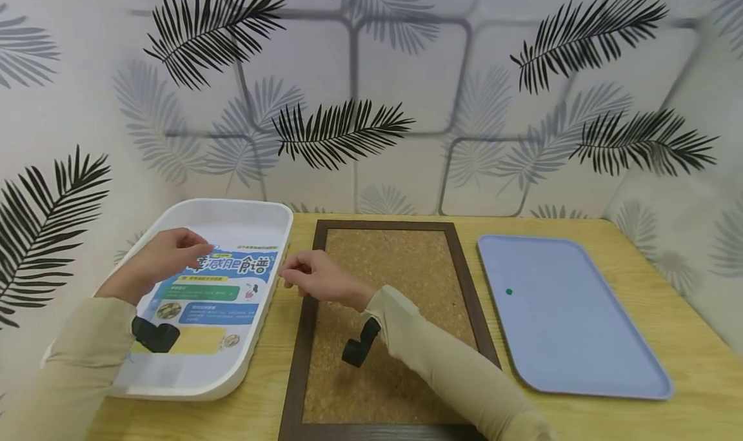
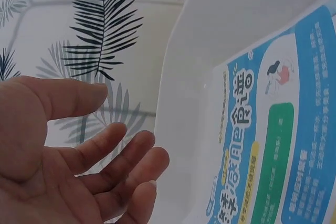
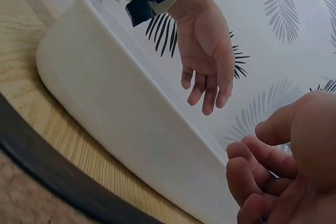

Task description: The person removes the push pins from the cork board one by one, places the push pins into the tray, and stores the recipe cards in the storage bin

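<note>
Above a white tray point(image 1: 191, 380) on the left hovers my left hand point(image 1: 159, 257), its fingers relaxed and holding nothing. Inside this tray lies a printed sheet point(image 1: 209, 299) with blue, green and yellow blocks and Chinese lettering. The left wrist view shows the left hand point(image 2: 79, 156) palm up, thumb apart from the loosely bent fingers. My right hand point(image 1: 319, 276) is just off the tray's right rim, over the left edge of a cork board point(image 1: 395, 389). Its fingers are loosely curled in the right wrist view, with nothing visible between them.
The cork board has a dark brown frame point(image 1: 473, 286) and lies flat in the middle of the wooden table point(image 1: 691, 338). Right of it is a light blue tray point(image 1: 580, 325) with a small green round thing point(image 1: 509, 292) near its left edge. A leaf-patterned backdrop point(image 1: 406, 80) stands behind.
</note>
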Demonstrator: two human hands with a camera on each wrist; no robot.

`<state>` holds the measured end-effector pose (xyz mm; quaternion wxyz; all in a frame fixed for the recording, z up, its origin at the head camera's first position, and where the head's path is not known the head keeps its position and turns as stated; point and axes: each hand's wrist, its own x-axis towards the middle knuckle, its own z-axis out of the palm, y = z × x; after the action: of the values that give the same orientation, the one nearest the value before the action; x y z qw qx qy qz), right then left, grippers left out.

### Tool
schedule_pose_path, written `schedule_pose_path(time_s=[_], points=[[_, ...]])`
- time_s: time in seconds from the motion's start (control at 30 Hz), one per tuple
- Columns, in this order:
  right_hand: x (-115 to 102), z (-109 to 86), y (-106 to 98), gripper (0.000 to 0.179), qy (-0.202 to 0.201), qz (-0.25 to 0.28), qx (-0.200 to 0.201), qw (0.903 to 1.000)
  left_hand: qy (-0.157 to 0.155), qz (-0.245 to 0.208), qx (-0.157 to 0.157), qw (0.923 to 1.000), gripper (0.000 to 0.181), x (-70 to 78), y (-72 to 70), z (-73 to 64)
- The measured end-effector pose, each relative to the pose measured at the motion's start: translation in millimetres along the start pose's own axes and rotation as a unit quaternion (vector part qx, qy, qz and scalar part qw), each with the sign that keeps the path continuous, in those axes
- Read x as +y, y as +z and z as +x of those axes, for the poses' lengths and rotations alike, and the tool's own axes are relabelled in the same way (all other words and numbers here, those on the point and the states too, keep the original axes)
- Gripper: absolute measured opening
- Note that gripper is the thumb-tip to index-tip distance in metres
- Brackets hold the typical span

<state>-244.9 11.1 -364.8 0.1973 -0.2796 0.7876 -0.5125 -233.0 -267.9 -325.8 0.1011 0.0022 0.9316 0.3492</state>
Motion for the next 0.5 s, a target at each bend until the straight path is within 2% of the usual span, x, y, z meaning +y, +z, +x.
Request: schedule_pose_path(time_s=[0.13, 0.3, 0.4, 0.5], points=[[10.5, -13.6, -15.9, 0.026, -0.003, -0.006, -0.005, 1.0000, 0.013, 0.003, -0.013, 0.9998, 0.053, 12.7, 7.7, -1.2], [24.8, -29.2, -33.4, 0.028, 0.004, 0.005, 0.001, 1.0000, 0.003, 0.017, -0.028, 0.9995, 0.053, 25.4, 13.4, -1.1], [34.9, -40.4, -43.1, 0.026, 0.009, -0.002, 0.020, 0.9998, 0.005, 0.042, -0.027, 0.9987, 0.053, 32.3, 20.9, -1.2], [44.6, -53.8, -54.5, 0.026, 0.025, -0.019, 0.048, 0.9984, 0.025, 0.088, -0.029, 0.9954, 0.056, 40.4, 31.3, -3.4]])
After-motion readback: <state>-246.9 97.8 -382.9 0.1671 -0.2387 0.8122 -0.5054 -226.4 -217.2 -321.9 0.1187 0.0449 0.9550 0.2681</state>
